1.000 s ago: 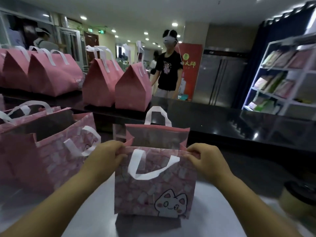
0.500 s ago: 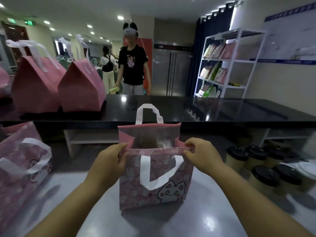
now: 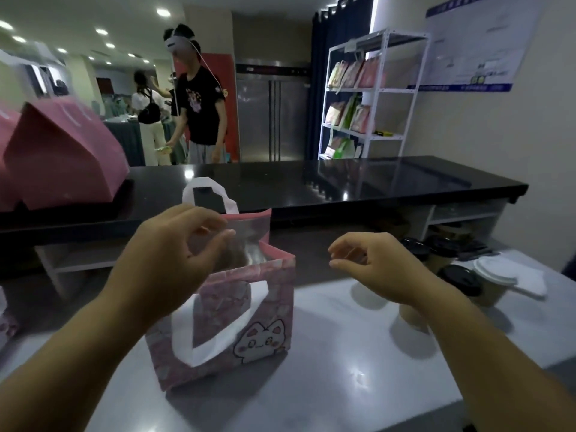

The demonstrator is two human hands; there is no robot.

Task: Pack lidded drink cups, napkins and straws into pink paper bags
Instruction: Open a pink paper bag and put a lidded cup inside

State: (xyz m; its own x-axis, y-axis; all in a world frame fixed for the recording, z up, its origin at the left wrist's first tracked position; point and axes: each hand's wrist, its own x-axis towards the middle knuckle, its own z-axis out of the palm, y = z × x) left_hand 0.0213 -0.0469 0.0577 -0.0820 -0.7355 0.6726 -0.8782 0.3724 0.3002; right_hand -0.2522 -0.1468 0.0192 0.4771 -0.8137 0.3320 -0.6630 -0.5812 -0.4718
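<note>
An open pink paper bag [image 3: 237, 319] with white handles and a cat drawing stands on the grey table [image 3: 327, 378] in front of me. My left hand [image 3: 174, 254] hovers over the bag's left rim with curled fingers holding nothing. My right hand [image 3: 374, 263] floats to the right of the bag, fingers apart and empty, between the bag and the cups. Several brown drink cups with black lids [image 3: 461, 282] stand at the table's right end, one with a white lid [image 3: 494, 272]. White napkins [image 3: 530, 283] lie beside them.
A long black counter [image 3: 343, 185] runs behind the table, with closed pink bags [image 3: 62, 157] on its left end. A person in a black shirt [image 3: 202, 110] stands beyond it. A white shelf rack [image 3: 367, 95] stands at the back right.
Both hands have let go of the bag's rim. The right hand moved to the right, away from the bag, and my view turned right, toward the cups.
</note>
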